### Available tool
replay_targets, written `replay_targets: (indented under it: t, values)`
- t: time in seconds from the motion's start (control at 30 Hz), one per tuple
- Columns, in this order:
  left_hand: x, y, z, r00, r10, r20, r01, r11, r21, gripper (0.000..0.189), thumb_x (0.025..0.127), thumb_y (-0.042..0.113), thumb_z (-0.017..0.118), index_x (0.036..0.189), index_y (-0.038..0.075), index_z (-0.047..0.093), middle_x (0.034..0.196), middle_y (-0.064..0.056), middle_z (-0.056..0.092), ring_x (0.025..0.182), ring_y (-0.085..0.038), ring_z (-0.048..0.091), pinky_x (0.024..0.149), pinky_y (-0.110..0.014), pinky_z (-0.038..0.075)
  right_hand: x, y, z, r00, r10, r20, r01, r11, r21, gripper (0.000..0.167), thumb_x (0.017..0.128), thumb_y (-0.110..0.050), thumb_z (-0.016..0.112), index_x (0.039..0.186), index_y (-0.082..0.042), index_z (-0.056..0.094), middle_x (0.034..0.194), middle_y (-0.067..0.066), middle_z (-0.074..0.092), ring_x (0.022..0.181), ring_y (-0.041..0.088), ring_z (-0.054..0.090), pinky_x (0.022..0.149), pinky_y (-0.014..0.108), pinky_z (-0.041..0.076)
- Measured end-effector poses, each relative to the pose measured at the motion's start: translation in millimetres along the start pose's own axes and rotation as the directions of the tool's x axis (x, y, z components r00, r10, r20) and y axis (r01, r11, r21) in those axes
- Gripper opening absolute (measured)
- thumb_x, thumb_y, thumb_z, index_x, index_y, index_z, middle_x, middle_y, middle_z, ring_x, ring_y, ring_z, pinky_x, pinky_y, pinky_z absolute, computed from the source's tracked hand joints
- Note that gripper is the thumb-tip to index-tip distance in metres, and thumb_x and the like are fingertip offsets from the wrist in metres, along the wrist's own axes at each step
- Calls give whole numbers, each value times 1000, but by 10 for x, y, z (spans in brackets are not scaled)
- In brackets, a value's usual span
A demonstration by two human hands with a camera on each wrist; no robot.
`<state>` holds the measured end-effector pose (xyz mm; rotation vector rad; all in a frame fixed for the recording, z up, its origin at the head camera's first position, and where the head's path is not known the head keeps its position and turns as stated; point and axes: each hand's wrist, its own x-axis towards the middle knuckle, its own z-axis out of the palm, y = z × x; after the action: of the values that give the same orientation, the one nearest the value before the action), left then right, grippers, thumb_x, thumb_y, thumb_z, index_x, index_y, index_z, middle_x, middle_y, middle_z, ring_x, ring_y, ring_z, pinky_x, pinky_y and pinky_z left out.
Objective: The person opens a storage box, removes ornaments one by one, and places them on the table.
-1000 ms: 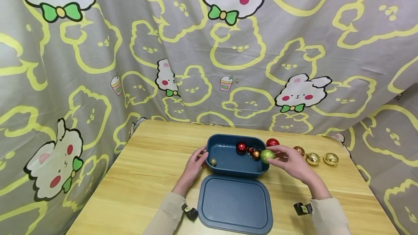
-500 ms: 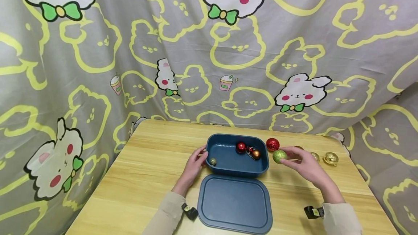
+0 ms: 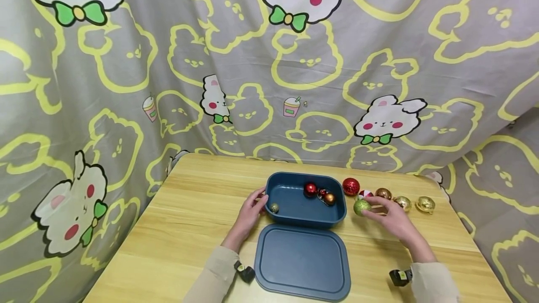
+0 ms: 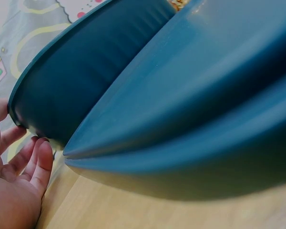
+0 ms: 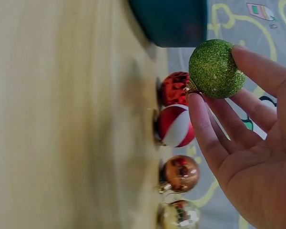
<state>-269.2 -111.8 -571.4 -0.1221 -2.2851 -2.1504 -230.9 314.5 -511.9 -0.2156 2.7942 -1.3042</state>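
Note:
My right hand (image 3: 389, 216) pinches a green glitter Christmas ball (image 3: 362, 207) between thumb and fingertips, just right of the blue box. In the right wrist view the ball's metal cap (image 5: 190, 87) points down toward the table side, and the ball is held apart from the other ornaments. My left hand (image 3: 249, 212) holds the left end of the blue box (image 3: 290, 219), its fingers (image 4: 26, 157) curled against the outer wall. Inside the box lie a shiny red ball (image 3: 310, 189), a copper ball (image 3: 329, 198), and a small gold glitter ball (image 3: 274, 208).
A blue lid (image 3: 302, 262) lies flat in front of the box. Right of the box sit a red ball (image 3: 351, 186), a red-and-white striped ball (image 5: 175, 125), a brown ball (image 3: 383, 194) and gold balls (image 3: 426, 205). A patterned curtain (image 3: 252, 60) hangs behind the table.
My right hand has carried the green ball rightward from the box's right rim, then slightly lower over the table. The striped ball has come into view. My left hand stays put.

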Motion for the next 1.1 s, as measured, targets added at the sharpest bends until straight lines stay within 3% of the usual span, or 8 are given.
replay_targets:
  t: [0.17,0.37,0.57,1.1]
  values:
    - [-114,244,-8,1000,10,18,-9,1000,-12,45,107,18,59,146,-2,54,122,-21,58,88,-18,56,77,-32,54,32,70,79,1000,16,-7,-16,1000,1,57,95,-33,76,143,-6,60,145,26,56,117,41,65,92,53,56]
    - [-117,253,3,1000,11,14,-11,1000,-18,44,107,18,58,147,-1,55,122,-20,58,89,-20,56,76,-31,53,53,104,140,999,50,-4,-50,999,-16,61,95,-35,75,144,-3,58,144,30,55,117,44,65,94,59,55]
    - [-124,273,4,1000,9,20,-9,1000,-12,44,107,18,58,147,-1,55,121,-19,58,88,-18,56,77,-30,53,80,143,184,996,93,-2,-93,996,-13,63,94,-37,77,143,-2,59,144,32,54,117,45,65,92,54,57]
    - [-123,258,-8,1000,-1,25,2,1000,-14,44,107,19,58,147,-1,55,120,-18,58,88,-20,56,76,-30,53,147,152,274,998,56,-32,-58,996,-64,56,93,-34,79,136,-1,64,128,28,66,108,38,69,88,49,58]
